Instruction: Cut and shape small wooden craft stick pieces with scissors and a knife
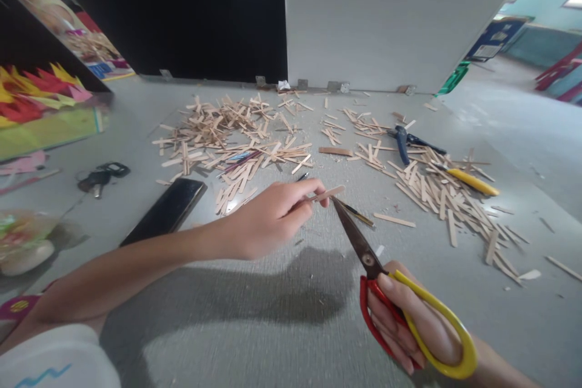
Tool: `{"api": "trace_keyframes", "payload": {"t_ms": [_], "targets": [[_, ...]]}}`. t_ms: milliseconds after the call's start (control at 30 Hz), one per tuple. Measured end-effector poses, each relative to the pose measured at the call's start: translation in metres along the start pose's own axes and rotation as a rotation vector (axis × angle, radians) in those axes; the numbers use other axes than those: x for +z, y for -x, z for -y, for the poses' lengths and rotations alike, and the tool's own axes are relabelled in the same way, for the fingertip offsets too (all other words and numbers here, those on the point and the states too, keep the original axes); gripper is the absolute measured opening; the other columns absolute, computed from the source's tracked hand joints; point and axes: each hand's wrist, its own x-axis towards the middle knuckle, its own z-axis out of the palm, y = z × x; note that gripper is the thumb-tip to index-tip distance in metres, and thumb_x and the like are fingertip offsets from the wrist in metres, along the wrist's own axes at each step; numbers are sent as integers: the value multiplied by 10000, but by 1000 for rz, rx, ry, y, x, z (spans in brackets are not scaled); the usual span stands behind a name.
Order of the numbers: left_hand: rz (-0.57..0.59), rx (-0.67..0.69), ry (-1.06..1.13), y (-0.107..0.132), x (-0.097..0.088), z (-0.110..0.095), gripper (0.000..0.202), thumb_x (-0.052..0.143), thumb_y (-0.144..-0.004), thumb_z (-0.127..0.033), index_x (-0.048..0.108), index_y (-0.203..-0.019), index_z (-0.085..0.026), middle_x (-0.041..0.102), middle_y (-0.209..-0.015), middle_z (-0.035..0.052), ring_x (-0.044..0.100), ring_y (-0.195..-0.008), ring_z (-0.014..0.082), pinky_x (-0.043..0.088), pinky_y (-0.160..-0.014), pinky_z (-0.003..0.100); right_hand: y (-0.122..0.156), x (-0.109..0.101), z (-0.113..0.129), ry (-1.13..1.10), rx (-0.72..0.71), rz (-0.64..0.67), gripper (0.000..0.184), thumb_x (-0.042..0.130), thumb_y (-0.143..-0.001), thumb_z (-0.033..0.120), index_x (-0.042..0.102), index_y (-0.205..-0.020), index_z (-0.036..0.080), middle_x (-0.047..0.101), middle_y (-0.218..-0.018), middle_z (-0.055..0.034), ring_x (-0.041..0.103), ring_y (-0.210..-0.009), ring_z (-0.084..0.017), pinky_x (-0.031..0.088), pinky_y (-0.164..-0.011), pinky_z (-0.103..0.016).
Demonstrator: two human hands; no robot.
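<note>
Pinched between the thumb and fingers of my left hand point(273, 218) is a wooden craft stick point(335, 192), its free end pointing right. My right hand point(413, 321) grips a pair of scissors point(357, 239) by their red and yellow handles. The blades look closed, with their tips right by the stick; whether they touch it I cannot tell. Just beyond the blades a slim dark pen-like item point(359, 216) lies on the table, and a loose craft stick point(394, 220) rests to its right.
Cut sticks form a heap point(222, 121) at back left and another pile point(436, 194) at right. On the right pile lie dark blue pliers point(402, 144) and a yellow-handled cutter point(473, 182). A phone point(166, 209) and keys point(97, 179) lie left. A black-and-white panel point(364, 24) stands behind.
</note>
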Motion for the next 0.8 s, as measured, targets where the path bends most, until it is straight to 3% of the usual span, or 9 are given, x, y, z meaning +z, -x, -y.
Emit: {"api": "trace_keyframes", "payload": {"t_ms": [133, 267, 367, 467, 567, 633, 700, 800], "targets": [[-37, 5, -30, -4, -1, 3, 246, 418, -1083, -291, 646, -1051, -202, 428, -645, -70, 370, -531, 129, 283, -521, 266, -1, -2, 9, 169, 1, -137, 765, 490, -924, 916, 444, -523, 266, 318, -314, 90, 282, -267, -72, 274, -330, -214], [-75, 29, -66, -8, -2, 8, 279, 423, -1083, -312, 630, -935, -197, 443, -644, -59, 385, -552, 127, 282, -539, 268, -11, -14, 26, 471, -74, -369, 661, 701, -864, 804, 429, -572, 276, 386, -449, 64, 341, -390, -107, 260, -390, -249], [-79, 32, -73, -10, -5, 10, 300, 425, -1093, -361, 604, -912, -202, 423, -631, -62, 367, -541, 126, 276, -537, 270, -22, -36, 36, 843, -223, -654, 594, 738, -858, 688, 426, -558, 281, 347, -503, 50, 303, -478, -132, 206, -459, -290], [-87, 18, -27, -11, -7, 12, 147, 479, -1086, -355, 503, -1014, -229, 409, -603, -99, 317, -509, 117, 268, -516, 255, -28, -63, 43, 1298, -66, -874, 437, 666, -880, 579, 490, -597, 296, 508, -509, -12, 451, -490, -196, 301, -497, -321], [-89, 23, 41, -12, -8, 11, 112, 551, -1051, -291, 466, -1000, -239, 445, -590, -110, 342, -493, 102, 298, -503, 238, -29, -90, 43, 1397, -25, -959, 305, 613, -877, 531, 565, -706, 283, 623, -575, -83, 591, -544, -279, 389, -538, -356], [-134, 53, 100, -13, -9, 10, 129, 609, -1009, -260, 527, -918, -220, 525, -627, -78, 467, -525, 99, 385, -533, 237, -29, -104, 40, 1436, -39, -989, 318, 581, -901, 544, 611, -770, 256, 661, -623, -126, 642, -581, -326, 435, -553, -388], [-195, 89, 183, -15, -10, 9, 135, 689, -947, -251, 613, -852, -194, 617, -705, -35, 611, -630, 120, 477, -600, 248, -29, -114, 36, 1478, -73, -1032, 337, 535, -937, 502, 660, -822, 210, 693, -705, -194, 681, -633, -382, 470, -561, -436], [-234, 119, 328, -18, -11, 10, 182, 791, -856, -260, 665, -757, -176, 705, -828, 12, 698, -782, 149, 550, -688, 267, -33, -118, 31, 1541, -198, -1061, 391, 487, -984, 450, 722, -879, 156, 720, -880, -290, 719, -848, -478, 537, -625, -531]]}}
